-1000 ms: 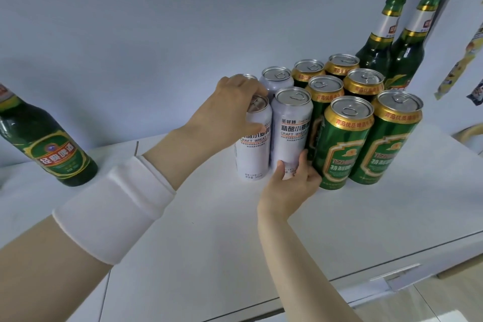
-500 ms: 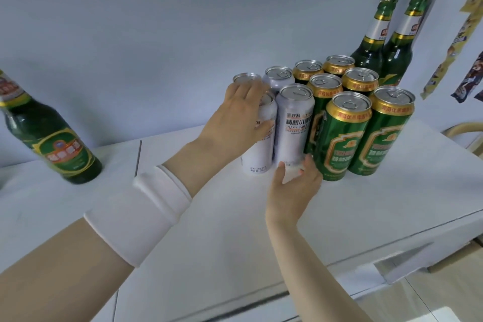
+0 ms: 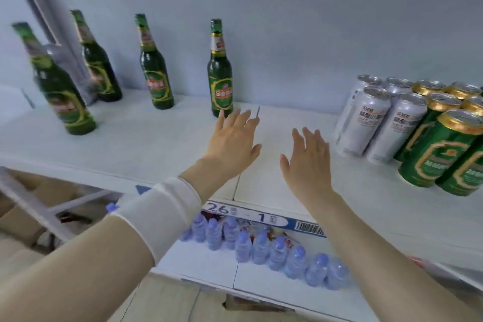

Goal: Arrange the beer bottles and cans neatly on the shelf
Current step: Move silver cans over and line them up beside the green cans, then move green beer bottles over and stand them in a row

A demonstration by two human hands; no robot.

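Note:
Several green beer bottles stand apart on the white shelf [image 3: 156, 138]: one [image 3: 220, 78] just beyond my left hand, one [image 3: 154, 73] further left, and two more [image 3: 96, 65] [image 3: 57, 91] at the far left. On the right, white cans [image 3: 366, 123] [image 3: 394, 131] and green gold-topped cans [image 3: 436, 151] stand packed in rows. My left hand [image 3: 232, 141] hovers open over the shelf, fingertips close to the nearest bottle's base. Beside it my right hand [image 3: 308, 159] is also open, left of the white cans, touching nothing.
A blue-and-white price strip [image 3: 251, 214] runs along the shelf's front edge. On the lower shelf stand several small water bottles with blue caps [image 3: 261, 246]. A metal upright [image 3: 52, 42] rises behind the far-left bottles. Cardboard boxes [image 3: 23, 217] lie lower left.
Both hands have let go of the white cans and moved left, open, over the bare shelf. The view swung left, bringing several spaced green bottles into sight.

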